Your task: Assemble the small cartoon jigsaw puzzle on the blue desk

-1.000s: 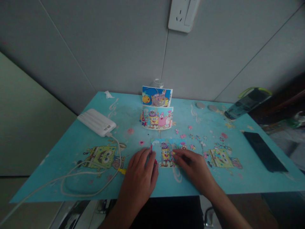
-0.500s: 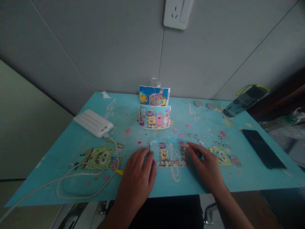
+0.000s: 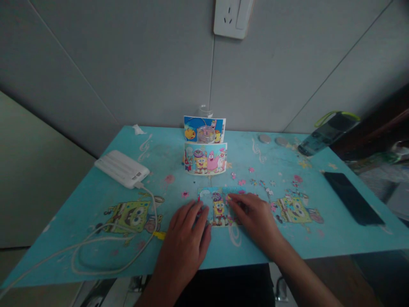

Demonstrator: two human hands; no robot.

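A partly assembled cartoon puzzle [image 3: 219,209] lies flat near the table's front edge, with bare patches inside its border. My left hand [image 3: 188,230] rests over its left end, fingers loosely curved and slightly apart, holding nothing visible. Over the middle-right part is my right hand [image 3: 255,219], thumb and forefinger pinched together at the puzzle; what they hold is too small to make out. Loose puzzle pieces [image 3: 242,182] are scattered behind and to the right of it. A picture card [image 3: 205,159] stands upright behind the puzzle.
On the blue table [image 3: 166,149] a white power bank [image 3: 122,168] with a looping cable [image 3: 121,270] lies at the left. A dark phone [image 3: 351,198] and a tilted bottle [image 3: 327,133] are at the right. Two round discs [image 3: 265,138] lie near the wall.
My right hand has moved left, from the puzzle's right end to beside the yellow character in its middle. My left hand has stayed nearly in place. The view has shifted slightly.
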